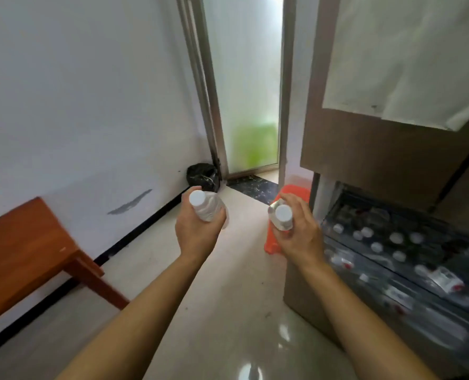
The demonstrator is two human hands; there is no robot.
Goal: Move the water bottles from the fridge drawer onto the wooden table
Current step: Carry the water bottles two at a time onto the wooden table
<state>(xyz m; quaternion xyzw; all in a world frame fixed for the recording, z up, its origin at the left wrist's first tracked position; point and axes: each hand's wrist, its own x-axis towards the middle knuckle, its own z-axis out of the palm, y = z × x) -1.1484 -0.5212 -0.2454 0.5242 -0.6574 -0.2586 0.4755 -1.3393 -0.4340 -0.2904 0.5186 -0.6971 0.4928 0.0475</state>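
White-capped clear bottles [207, 207], reddish-brown wooden table [22, 248], orange stool [290, 196], black bag [201, 176], white wall [77, 91].

A black bag [202, 176] sits in the corner beside a frosted glass door [244, 86]. An orange plastic stool [296, 191] stands on the glossy floor [214, 297]. A grey scuff [130, 202] marks the white wall [77, 91]; a white cloth [408, 56] hangs upper right.

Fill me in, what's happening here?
A person stands between fridge and table. The left hand grips a bottle, and the right hand grips a second bottle, both over the floor. The drawer on the right is open, with more bottles inside. The table on the left shows none on its visible part.
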